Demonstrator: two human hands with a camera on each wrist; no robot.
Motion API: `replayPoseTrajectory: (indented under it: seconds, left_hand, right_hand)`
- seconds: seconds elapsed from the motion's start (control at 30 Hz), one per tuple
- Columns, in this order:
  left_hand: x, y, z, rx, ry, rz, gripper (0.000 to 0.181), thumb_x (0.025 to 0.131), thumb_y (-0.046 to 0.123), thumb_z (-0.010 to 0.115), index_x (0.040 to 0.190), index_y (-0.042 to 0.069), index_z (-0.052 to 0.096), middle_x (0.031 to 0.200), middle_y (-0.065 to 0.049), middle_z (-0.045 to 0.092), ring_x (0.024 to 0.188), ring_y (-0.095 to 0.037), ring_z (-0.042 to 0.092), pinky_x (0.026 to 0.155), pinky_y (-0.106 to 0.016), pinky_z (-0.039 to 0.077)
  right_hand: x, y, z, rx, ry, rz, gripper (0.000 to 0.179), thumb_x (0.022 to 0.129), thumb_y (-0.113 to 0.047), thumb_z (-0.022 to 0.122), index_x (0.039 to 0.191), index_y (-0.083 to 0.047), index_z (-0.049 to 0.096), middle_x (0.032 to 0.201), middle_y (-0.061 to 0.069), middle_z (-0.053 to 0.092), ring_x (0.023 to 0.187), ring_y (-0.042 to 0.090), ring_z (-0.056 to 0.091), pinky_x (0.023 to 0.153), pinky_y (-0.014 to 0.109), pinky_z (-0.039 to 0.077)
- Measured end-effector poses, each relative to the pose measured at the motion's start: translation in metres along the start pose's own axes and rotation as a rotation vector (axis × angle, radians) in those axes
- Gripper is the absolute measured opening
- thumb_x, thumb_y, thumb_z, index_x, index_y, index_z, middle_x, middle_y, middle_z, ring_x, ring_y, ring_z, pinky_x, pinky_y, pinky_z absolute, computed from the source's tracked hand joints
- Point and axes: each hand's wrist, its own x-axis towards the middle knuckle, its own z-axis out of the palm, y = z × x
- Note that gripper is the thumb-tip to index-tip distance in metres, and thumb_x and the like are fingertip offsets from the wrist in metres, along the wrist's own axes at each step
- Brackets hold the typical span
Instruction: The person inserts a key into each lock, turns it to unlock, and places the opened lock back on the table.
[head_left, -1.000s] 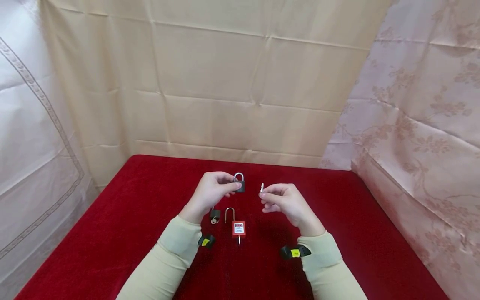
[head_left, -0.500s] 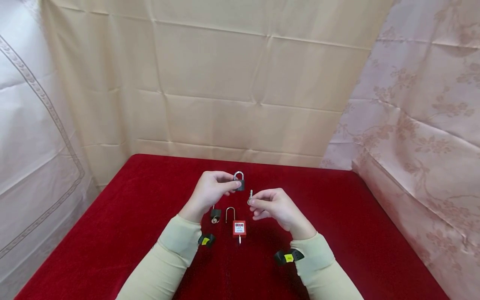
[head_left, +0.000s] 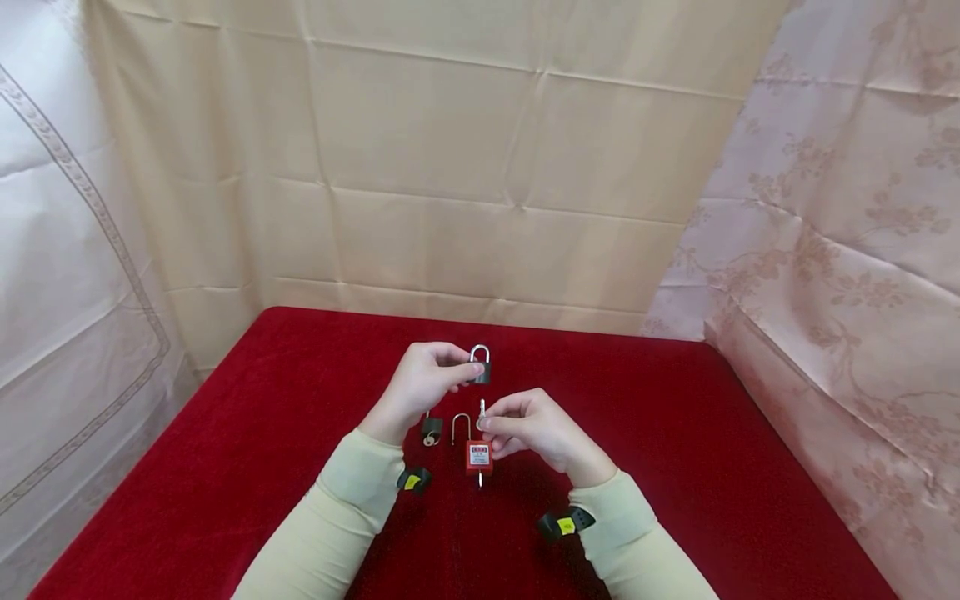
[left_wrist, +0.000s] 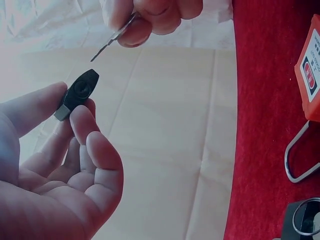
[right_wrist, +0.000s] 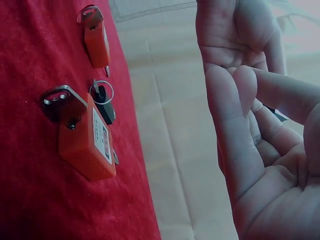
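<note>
My left hand pinches a small black padlock between thumb and fingers, its shackle pointing up, above the red table. In the left wrist view the underside of the padlock with its round keyway faces the key. Thumb and fingers of my right hand pinch a silver key, its blade pointing up. That key is a short gap away from the padlock. In the right wrist view the fingers hide the key and most of the padlock.
On the red cloth lies a red padlock with its shackle raised and a key in its base. Left of it is another black padlock with a key on a ring. The right wrist view also shows a farther red padlock.
My right hand has moved left and toward me with the key, from beside the held padlock to just below it in the head view. The left hand stays nearly still.
</note>
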Motion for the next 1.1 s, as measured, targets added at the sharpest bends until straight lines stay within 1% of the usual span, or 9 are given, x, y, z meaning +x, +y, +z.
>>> replayPoseTrajectory:
  seconds: [0.13, 0.37, 0.53, 0.67, 0.83, 0.97, 1.1]
  left_hand:
    - [0.0002, -0.0005, -0.0003, -0.013, -0.004, 0.007, 0.017, 0.087, 0.013, 0.080, 0.097, 0.000, 0.076, 0.082, -0.005, 0.074, 0.068, -0.020, 0.062, 0.065, -0.032, 0.054]
    - [-0.0002, 0.0004, -0.0019, -0.015, -0.011, -0.007, 0.017, 0.087, 0.013, 0.080, 0.098, 0.001, 0.076, 0.084, -0.007, 0.074, 0.070, -0.021, 0.065, 0.067, -0.034, 0.056]
    - [-0.0008, -0.0005, -0.0019, -0.012, -0.033, -0.026, 0.016, 0.088, 0.013, 0.080, 0.099, 0.001, 0.077, 0.084, -0.008, 0.074, 0.073, -0.024, 0.067, 0.068, -0.033, 0.056]
    - [-0.0015, 0.0003, -0.0022, 0.014, -0.052, -0.053, 0.015, 0.089, 0.016, 0.079, 0.100, 0.005, 0.078, 0.085, -0.007, 0.074, 0.076, -0.027, 0.067, 0.069, -0.035, 0.056]
    - [-0.0027, 0.0020, -0.0025, 0.050, -0.067, -0.073, 0.017, 0.089, 0.020, 0.079, 0.101, 0.008, 0.078, 0.088, -0.005, 0.074, 0.077, -0.027, 0.067, 0.071, -0.036, 0.055]
    - [-0.0034, 0.0022, -0.0028, 0.061, -0.080, -0.074, 0.018, 0.090, 0.022, 0.079, 0.102, 0.009, 0.078, 0.090, -0.004, 0.074, 0.079, -0.029, 0.067, 0.072, -0.037, 0.054]
    - [-0.0041, 0.0020, -0.0024, 0.068, -0.088, -0.066, 0.018, 0.090, 0.023, 0.080, 0.102, 0.010, 0.079, 0.090, -0.004, 0.074, 0.078, -0.027, 0.067, 0.073, -0.036, 0.054]
  right_hand:
    - [0.0008, 0.0010, 0.0008, -0.009, -0.005, 0.016, 0.016, 0.093, -0.004, 0.071, 0.103, 0.010, 0.072, 0.083, 0.013, 0.071, 0.067, 0.018, 0.067, 0.069, 0.040, 0.062]
    - [0.0031, 0.0020, 0.0004, -0.019, 0.004, 0.016, 0.015, 0.093, -0.004, 0.072, 0.102, 0.009, 0.072, 0.082, 0.013, 0.071, 0.067, 0.018, 0.067, 0.070, 0.041, 0.062]
    - [0.0036, 0.0025, -0.0005, -0.018, 0.020, 0.021, 0.016, 0.093, -0.004, 0.072, 0.102, 0.009, 0.072, 0.081, 0.013, 0.071, 0.067, 0.018, 0.068, 0.070, 0.043, 0.062]
    - [0.0027, 0.0015, -0.0010, -0.014, 0.034, 0.021, 0.017, 0.093, -0.004, 0.072, 0.103, 0.010, 0.072, 0.082, 0.015, 0.071, 0.067, 0.019, 0.069, 0.071, 0.044, 0.062]
    - [0.0010, 0.0001, -0.0013, -0.003, 0.052, 0.012, 0.017, 0.093, -0.003, 0.071, 0.104, 0.011, 0.071, 0.082, 0.015, 0.071, 0.067, 0.019, 0.069, 0.071, 0.044, 0.062]
    - [0.0007, -0.0005, -0.0013, 0.003, 0.057, 0.006, 0.016, 0.093, -0.002, 0.071, 0.103, 0.011, 0.071, 0.082, 0.015, 0.071, 0.067, 0.018, 0.069, 0.071, 0.044, 0.062]
    - [0.0011, -0.0007, -0.0018, -0.002, 0.056, 0.000, 0.017, 0.093, -0.003, 0.071, 0.103, 0.011, 0.072, 0.082, 0.015, 0.071, 0.067, 0.018, 0.069, 0.072, 0.044, 0.061]
